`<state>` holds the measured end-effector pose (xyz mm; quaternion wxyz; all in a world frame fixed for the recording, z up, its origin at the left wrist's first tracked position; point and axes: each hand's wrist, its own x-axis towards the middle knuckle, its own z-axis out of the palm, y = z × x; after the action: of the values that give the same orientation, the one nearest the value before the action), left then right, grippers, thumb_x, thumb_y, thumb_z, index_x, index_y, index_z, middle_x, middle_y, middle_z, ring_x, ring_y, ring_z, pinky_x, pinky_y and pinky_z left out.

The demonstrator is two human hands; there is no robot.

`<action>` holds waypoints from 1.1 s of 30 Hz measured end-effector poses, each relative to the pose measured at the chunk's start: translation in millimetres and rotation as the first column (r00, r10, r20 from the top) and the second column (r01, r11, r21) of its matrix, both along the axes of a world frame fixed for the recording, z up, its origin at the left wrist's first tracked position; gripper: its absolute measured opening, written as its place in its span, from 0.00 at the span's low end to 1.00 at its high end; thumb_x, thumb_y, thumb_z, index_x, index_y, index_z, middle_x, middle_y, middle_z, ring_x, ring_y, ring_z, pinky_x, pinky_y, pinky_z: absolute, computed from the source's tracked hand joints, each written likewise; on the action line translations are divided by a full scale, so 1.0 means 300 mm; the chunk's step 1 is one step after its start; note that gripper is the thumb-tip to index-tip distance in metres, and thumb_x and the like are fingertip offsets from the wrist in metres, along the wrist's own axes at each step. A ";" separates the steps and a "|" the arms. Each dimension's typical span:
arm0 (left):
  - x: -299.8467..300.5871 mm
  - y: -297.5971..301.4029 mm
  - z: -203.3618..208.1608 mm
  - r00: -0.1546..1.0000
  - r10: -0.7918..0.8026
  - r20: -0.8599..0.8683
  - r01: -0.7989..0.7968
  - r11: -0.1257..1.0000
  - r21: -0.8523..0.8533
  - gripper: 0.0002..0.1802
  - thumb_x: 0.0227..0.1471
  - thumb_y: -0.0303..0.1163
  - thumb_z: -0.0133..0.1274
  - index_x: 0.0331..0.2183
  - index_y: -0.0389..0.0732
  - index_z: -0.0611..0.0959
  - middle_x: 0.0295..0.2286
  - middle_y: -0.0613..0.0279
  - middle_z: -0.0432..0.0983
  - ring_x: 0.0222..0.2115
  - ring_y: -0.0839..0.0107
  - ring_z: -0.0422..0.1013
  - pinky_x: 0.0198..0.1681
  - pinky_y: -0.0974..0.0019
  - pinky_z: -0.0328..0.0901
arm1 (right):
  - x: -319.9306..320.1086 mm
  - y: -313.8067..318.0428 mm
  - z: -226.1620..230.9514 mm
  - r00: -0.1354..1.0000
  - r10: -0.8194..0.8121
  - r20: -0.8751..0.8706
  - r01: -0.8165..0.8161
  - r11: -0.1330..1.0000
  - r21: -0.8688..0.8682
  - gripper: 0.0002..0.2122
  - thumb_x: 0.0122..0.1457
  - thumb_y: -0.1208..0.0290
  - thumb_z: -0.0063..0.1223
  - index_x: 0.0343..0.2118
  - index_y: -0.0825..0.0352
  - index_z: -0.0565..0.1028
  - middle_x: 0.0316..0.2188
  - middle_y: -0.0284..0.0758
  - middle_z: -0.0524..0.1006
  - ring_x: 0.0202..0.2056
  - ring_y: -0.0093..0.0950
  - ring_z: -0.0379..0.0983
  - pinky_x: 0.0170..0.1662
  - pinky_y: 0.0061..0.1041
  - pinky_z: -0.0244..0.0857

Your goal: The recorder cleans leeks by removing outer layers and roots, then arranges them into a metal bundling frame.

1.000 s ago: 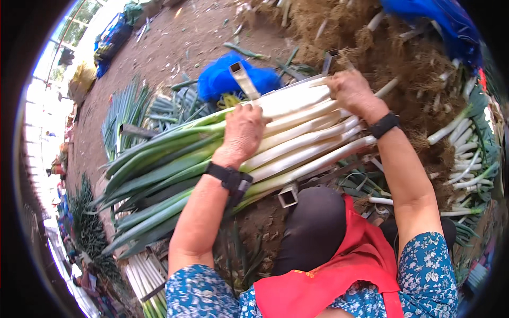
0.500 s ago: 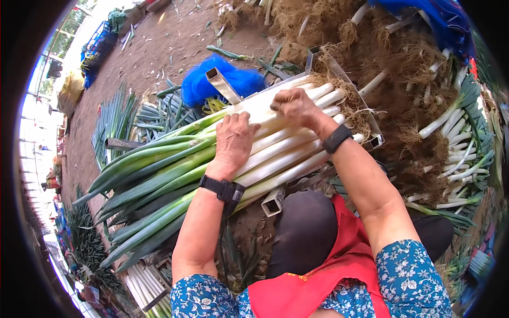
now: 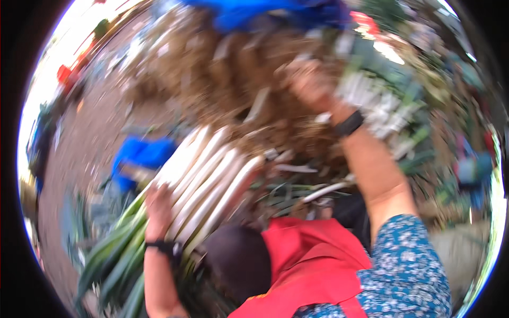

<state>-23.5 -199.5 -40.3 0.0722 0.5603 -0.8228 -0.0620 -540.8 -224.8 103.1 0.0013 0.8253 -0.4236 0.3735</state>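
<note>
Long leeks [image 3: 209, 172] with white shanks and green leaves lie side by side in a stack in front of me, slanting from upper right to lower left. Across them, where white turns green, my left hand [image 3: 159, 206] lies with its fingers flat on top. Farther off to the right, my right hand [image 3: 310, 82] is stretched out above a heap of brown leek roots [image 3: 212, 69]. Motion smears its fingers, so whether it holds anything is hidden. It is near a row of leeks [image 3: 371, 103] with white shanks.
Blue netting [image 3: 140, 159] lies on the soil beyond the stack, and a larger blue net [image 3: 265, 13] covers the far side of the root heap. Loose leeks [image 3: 326, 192] lie right of my knee [image 3: 238, 262]. Bare soil [image 3: 79, 143] stretches to the left.
The view has swung to the right and blurred. My right hand has left the leek stack and moved out over the root heap; my left hand stays on the stack.
</note>
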 end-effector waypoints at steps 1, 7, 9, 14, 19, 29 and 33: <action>-0.013 0.017 0.036 0.998 -0.010 -0.059 0.007 0.999 -0.049 0.11 0.54 0.30 0.52 0.40 0.41 0.81 0.35 0.45 0.73 0.39 0.47 0.69 0.43 0.49 0.64 | -0.009 0.100 -0.082 0.945 0.061 0.320 -0.140 0.963 0.230 0.08 0.57 0.73 0.48 0.37 0.66 0.77 0.28 0.35 0.75 0.30 0.31 0.73 0.38 0.31 0.69; -0.070 0.062 0.129 0.995 -0.098 0.005 0.098 0.995 0.012 0.14 0.57 0.27 0.47 0.43 0.34 0.80 0.34 0.43 0.70 0.40 0.47 0.66 0.44 0.50 0.62 | 0.211 0.830 -0.563 0.972 0.083 -0.219 0.184 0.310 0.933 0.15 0.53 0.56 0.54 0.30 0.65 0.78 0.30 0.46 0.79 0.36 0.43 0.76 0.36 0.40 0.66; -0.093 0.033 0.111 0.999 -0.039 -0.032 0.042 0.993 0.109 0.14 0.58 0.26 0.47 0.43 0.31 0.80 0.39 0.43 0.71 0.42 0.47 0.66 0.47 0.50 0.61 | 0.157 0.915 -0.632 0.946 0.039 -0.320 0.281 0.386 0.879 0.17 0.54 0.54 0.54 0.32 0.66 0.79 0.32 0.47 0.79 0.36 0.46 0.76 0.37 0.44 0.67; -0.093 0.012 0.094 0.998 -0.058 0.003 0.057 0.994 0.094 0.17 0.58 0.23 0.44 0.49 0.33 0.75 0.45 0.40 0.72 0.49 0.46 0.66 0.52 0.53 0.61 | -0.135 0.785 -0.545 0.825 -0.564 -0.022 0.351 0.482 0.803 0.17 0.53 0.56 0.54 0.31 0.68 0.78 0.32 0.48 0.79 0.35 0.47 0.76 0.39 0.43 0.69; 0.091 -0.129 0.042 0.712 0.399 -0.578 -0.081 0.864 0.497 0.27 0.55 0.26 0.53 0.56 0.32 0.71 0.37 0.66 0.73 0.35 0.76 0.68 0.38 0.73 0.63 | -0.460 0.712 -0.289 0.788 -0.614 -0.045 0.313 0.336 0.888 0.20 0.55 0.54 0.56 0.35 0.71 0.79 0.32 0.43 0.80 0.33 0.38 0.77 0.36 0.39 0.69; -0.615 -0.009 0.602 0.694 0.173 -0.699 0.192 0.891 0.410 0.14 0.57 0.28 0.54 0.45 0.33 0.81 0.37 0.60 0.79 0.36 0.71 0.75 0.42 0.69 0.69 | -0.737 0.689 -0.330 -0.060 -0.994 0.095 0.780 0.013 0.626 0.30 0.50 0.65 0.63 0.52 0.77 0.64 0.47 0.57 0.71 0.52 0.44 0.69 0.56 0.43 0.62; -1.041 0.247 0.579 0.680 0.151 -0.717 0.479 0.649 0.591 0.14 0.54 0.19 0.53 0.45 0.35 0.81 0.37 0.63 0.79 0.39 0.74 0.74 0.43 0.71 0.68 | -0.816 0.606 -0.637 -0.352 -0.936 -0.001 0.808 -0.305 0.504 0.32 0.46 0.67 0.65 0.50 0.76 0.61 0.40 0.54 0.73 0.43 0.45 0.73 0.46 0.42 0.69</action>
<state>-335.6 -125.4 133.2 0.1438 0.3833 -0.6788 -0.6096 -785.6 -43.1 -87.9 0.0833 0.0371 -0.9438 0.3178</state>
